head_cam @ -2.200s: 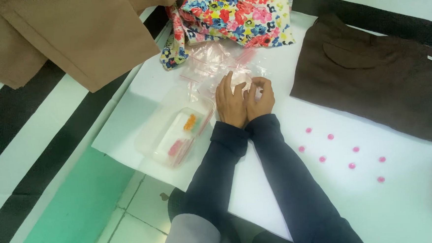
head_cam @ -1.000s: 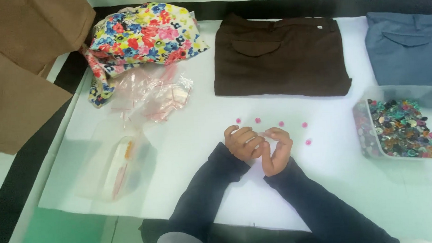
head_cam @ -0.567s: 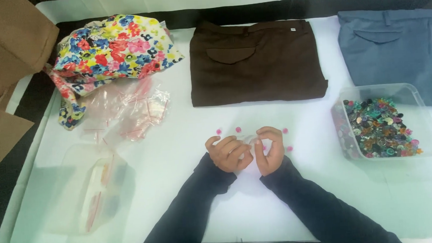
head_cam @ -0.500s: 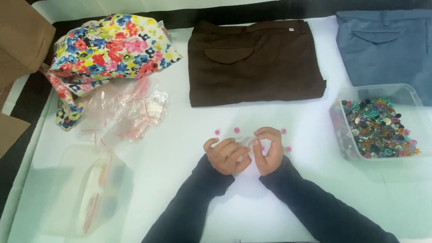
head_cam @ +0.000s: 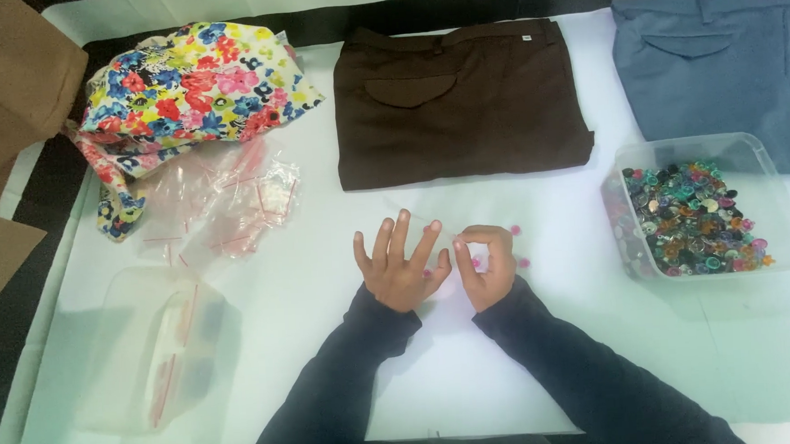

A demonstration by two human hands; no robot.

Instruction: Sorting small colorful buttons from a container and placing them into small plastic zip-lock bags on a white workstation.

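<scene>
Near the middle of the white table [head_cam: 330, 360], the left hand [head_cam: 400, 269] lies flat with fingers spread wide, holding nothing. Just beside it, the right hand [head_cam: 487, 264] is curled, pinching a small pink button [head_cam: 475, 262]. More pink buttons [head_cam: 516, 231] lie by its knuckles. A clear tub of buttons [head_cam: 696, 215] stands toward the right edge.

Your left hand [head_cam: 399, 269] and right hand [head_cam: 487, 264] rest side by side near the middle of the white table sheet [head_cam: 329, 342], among small pink buttons [head_cam: 515, 231]. Behind them lie the folded brown trousers [head_cam: 456, 102], with the folded blue trousers [head_cam: 720, 65] at the far right corner. The clear plastic tub of mixed buttons [head_cam: 701, 210] sits right of your hands. The floral cloth bag [head_cam: 194, 84] occupies the far left corner, with clear plastic zip bags [head_cam: 223, 208] in front of it.
</scene>
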